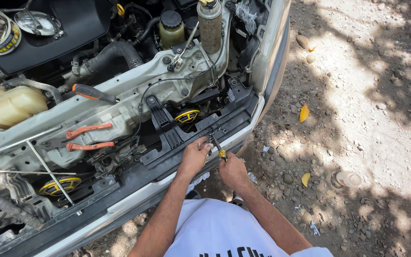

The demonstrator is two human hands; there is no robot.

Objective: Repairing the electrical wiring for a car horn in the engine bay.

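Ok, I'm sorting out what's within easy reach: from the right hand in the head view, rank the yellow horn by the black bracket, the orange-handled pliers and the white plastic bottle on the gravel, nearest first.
From the right hand:
1. Round yellow horn, up and left, beside the black bracket.
2. White plastic bottle, lying to the right on the gravel.
3. Orange-handled pliers, far left on the grey metal crossmember.

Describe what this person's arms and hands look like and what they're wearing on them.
Both forearms are bare, with no gloves, watch or rings visible on the left hand or the right hand. The arms come out of a white short-sleeved T-shirt with dark lettering across its front.
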